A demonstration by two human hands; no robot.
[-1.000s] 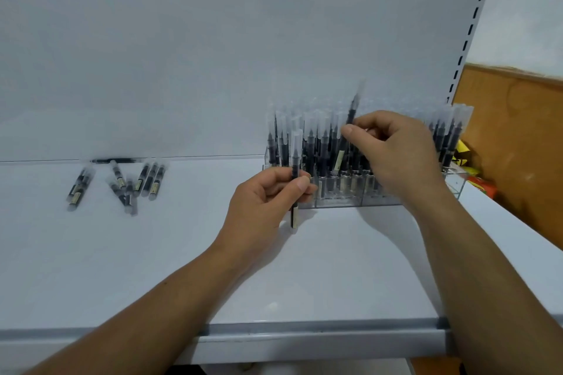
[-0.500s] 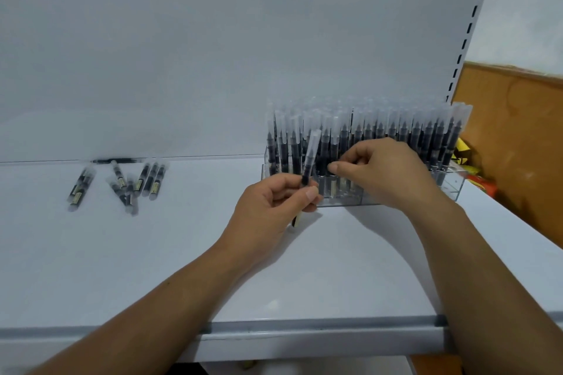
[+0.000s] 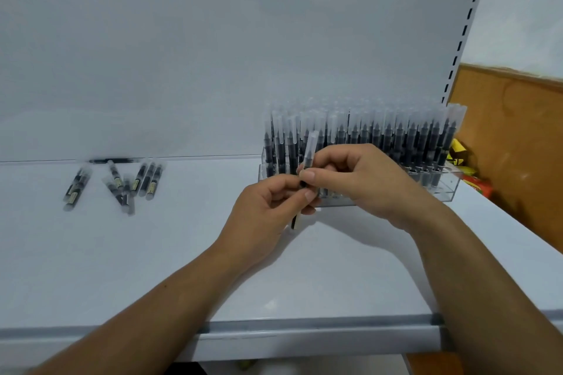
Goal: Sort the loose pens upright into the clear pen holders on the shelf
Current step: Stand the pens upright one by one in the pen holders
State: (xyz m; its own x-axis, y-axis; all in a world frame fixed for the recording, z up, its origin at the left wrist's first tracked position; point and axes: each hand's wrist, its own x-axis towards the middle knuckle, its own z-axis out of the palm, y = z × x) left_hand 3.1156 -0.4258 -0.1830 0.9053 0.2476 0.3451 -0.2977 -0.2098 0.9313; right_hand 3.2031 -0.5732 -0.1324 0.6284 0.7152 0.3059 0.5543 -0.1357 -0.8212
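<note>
The black pen with a clear plastic cap [image 3: 310,149] is held in mid-frame, just in front of the left end of the clear acrylic pen holder [image 3: 447,192]. Its long axis is near upright, leaning a little: capped tip to the upper right, pale labelled end down and to the left, clear of the white shelf [image 3: 152,268]. The left hand [image 3: 268,213] curls its fingers round the lower barrel, and the right hand [image 3: 362,179] pinches the barrel below the cap with its fingers.

The task looks mostly done. The holder is packed with rows of standing capped pens [image 3: 396,137]. A small scatter of loose pens [image 3: 146,179] lies flat at the left of the frame, well apart, yet to be sorted, along with the one in hand.
</note>
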